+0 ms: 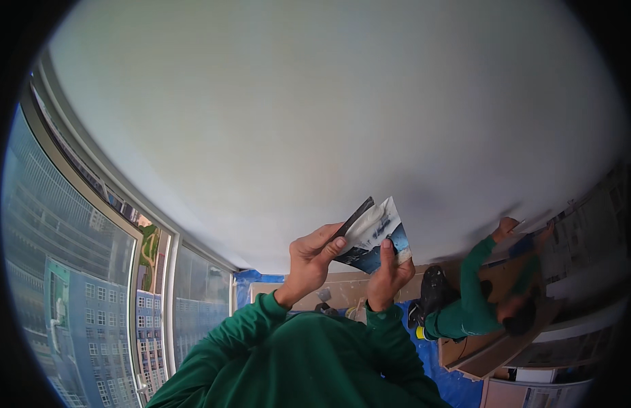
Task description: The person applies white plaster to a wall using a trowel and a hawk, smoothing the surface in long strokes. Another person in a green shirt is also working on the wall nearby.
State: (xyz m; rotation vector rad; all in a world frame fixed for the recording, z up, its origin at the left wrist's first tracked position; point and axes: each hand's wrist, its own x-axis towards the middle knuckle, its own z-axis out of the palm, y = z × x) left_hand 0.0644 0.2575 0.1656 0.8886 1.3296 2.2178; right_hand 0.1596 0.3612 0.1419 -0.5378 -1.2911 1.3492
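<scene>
In front of the pale wall point(309, 129), my two hands are close together at chest height. My left hand point(311, 258) is closed on a flat, dark-edged scraper point(353, 220), with its thumb lying along the face. My right hand point(389, 280) grips a thin, squarish scraper blade point(400, 238), thumb on the front, streaked white, black and blue. The two blades overlap at an angle. White paste point(368, 224) shows on the faces between them. Any handles are hidden behind my fingers.
Tall windows point(77, 224) run down the left side. A co-worker in green point(475, 299) crouches at the right, one arm toward the wall. Brown boards point(489, 364) and blue sheeting point(458, 387) lie below. A shelf unit point(536, 391) stands at the lower right.
</scene>
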